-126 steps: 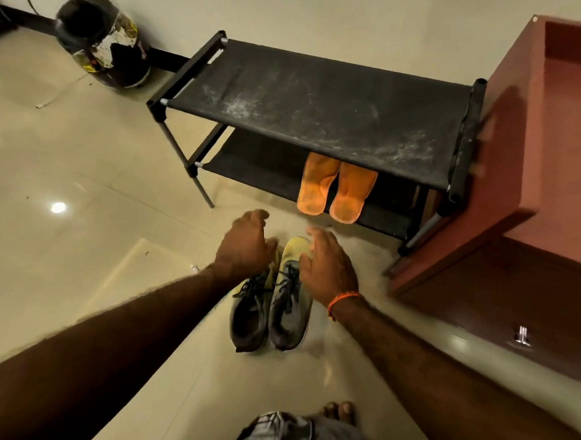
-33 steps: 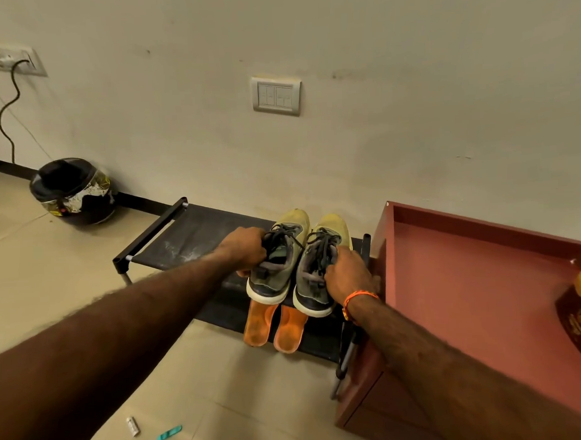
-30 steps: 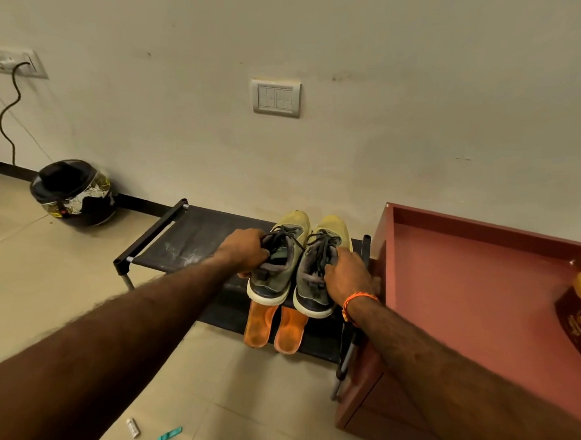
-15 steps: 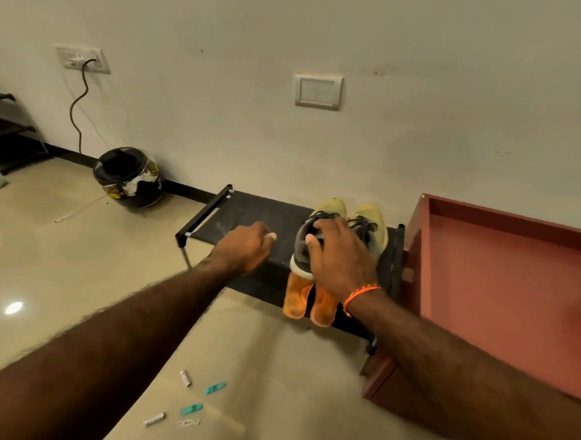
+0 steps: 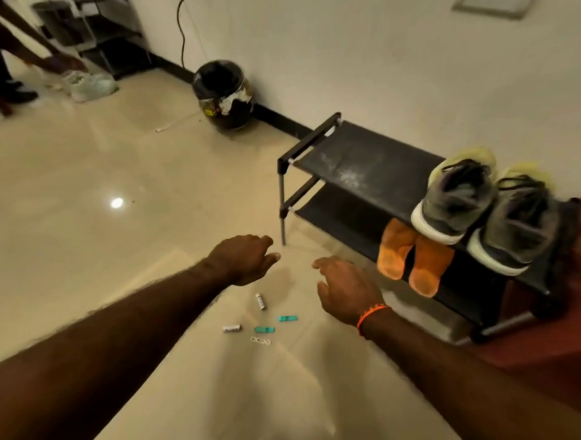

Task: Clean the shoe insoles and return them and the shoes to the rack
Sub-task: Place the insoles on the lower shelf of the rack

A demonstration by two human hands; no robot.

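Two grey-and-yellow laced shoes sit atop the black fabric two-tier rack, with two orange foam insoles on its lower shelf. Left hand and right hand hover before the rack, fingers relaxed, holding nothing.

**Shoes and insoles on the rack, both hands free**

Two grey shoes side by side on the top shelf of the black rack, heels toward the camera. Two orange insoles just below on the lower shelf, tips jutting past its front edge. Left hand and right hand over the floor, relaxed, holding nothing. Small teal and white bits scattered beneath. Black helmet against the wall.
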